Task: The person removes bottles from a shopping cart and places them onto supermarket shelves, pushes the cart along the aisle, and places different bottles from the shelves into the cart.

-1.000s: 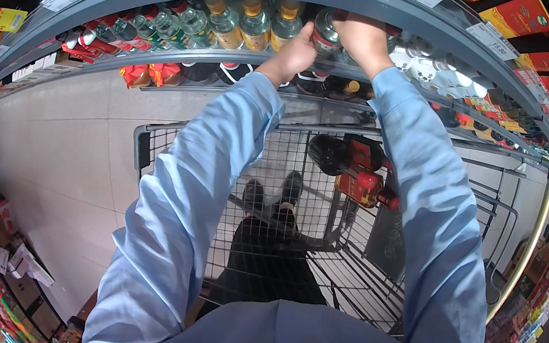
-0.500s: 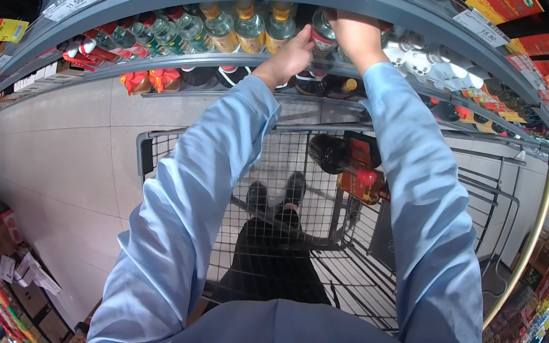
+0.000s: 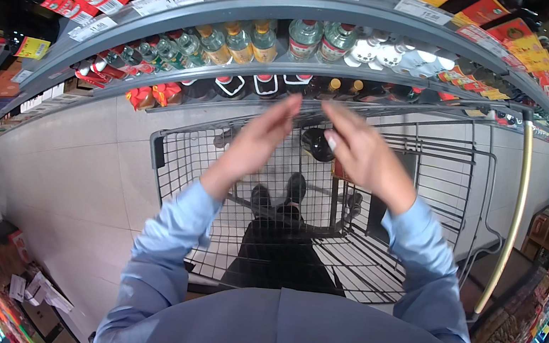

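Observation:
Both of my hands are raised over the shopping cart, just short of the shelf. My left hand has its fingers stretched out and nothing in it. Opposite it, my right hand is also empty, fingers extended and slightly blurred. Partly behind that hand, a dark round-ended bottle lies in the cart. On the shelf ahead stand two clear bottles with red labels, apart from both hands. Yellow-capped bottles are to their left, white bottles to their right.
A grey shelf edge with price tags curves across the top. Dark jugs with white handles stand on the level below. The cart's gold-coloured handle is at the right. Boxes stand at the lower left.
Both hands have pulled back from the shelf to above the cart and come away from the clear bottle they were at. The view has shifted relative to the shelf.

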The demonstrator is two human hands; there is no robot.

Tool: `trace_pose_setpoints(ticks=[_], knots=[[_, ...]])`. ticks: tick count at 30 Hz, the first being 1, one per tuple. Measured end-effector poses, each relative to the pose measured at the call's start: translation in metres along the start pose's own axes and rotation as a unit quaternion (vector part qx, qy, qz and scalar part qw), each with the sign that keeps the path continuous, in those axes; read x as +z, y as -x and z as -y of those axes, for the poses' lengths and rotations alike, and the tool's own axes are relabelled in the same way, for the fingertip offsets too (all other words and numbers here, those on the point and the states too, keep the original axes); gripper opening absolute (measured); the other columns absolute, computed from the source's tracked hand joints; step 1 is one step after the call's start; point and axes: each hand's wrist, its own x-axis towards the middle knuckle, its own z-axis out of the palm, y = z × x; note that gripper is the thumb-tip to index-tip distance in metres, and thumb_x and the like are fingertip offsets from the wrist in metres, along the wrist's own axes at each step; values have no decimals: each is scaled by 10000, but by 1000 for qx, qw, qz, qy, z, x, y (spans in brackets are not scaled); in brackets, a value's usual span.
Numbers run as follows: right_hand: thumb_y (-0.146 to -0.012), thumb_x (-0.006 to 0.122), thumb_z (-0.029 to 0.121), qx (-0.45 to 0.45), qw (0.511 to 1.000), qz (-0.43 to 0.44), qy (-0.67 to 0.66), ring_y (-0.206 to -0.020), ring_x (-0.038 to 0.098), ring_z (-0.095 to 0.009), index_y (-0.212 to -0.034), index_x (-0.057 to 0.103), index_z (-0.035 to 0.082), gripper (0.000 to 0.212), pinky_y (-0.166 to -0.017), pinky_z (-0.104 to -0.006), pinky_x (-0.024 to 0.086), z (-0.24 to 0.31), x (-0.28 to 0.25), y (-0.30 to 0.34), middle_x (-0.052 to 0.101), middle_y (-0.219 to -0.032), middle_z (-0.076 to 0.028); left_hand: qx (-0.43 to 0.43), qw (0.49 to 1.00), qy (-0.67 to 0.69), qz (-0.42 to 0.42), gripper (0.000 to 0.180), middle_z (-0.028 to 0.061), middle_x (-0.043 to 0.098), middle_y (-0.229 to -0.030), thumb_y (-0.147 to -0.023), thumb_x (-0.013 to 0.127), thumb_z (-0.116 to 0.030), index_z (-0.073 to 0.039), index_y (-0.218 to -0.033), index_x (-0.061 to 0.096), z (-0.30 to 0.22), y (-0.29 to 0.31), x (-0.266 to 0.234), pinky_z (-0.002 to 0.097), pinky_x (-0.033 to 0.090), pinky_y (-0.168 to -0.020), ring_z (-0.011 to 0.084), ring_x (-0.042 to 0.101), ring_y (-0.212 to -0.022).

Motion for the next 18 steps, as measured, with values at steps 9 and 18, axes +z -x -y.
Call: trace_pose_setpoints(ticks=[9, 18], knots=[[-831, 535, 270, 151, 970, 179, 67, -841, 573, -301, -956, 553, 35, 267, -708, -407, 460, 47, 98, 227, 608, -845, -130, -71, 926, -369, 18, 289, 191, 584, -1050, -857, 511, -199, -14, -1074, 557, 85, 225, 17, 387, 443, -835, 349, 548, -982], [-865, 463, 372, 222, 951, 65, 204, -729, 602, -289, -795, 605, 70, 341, -761, -411, 436, 43, 100, 294, 629, -727, -121, -209, 892, -379, -127, 406, 182, 622, -792, -902, 373, -384, -81, -911, 642, 142, 303, -20, 443, 458, -666, 359, 592, -779]])
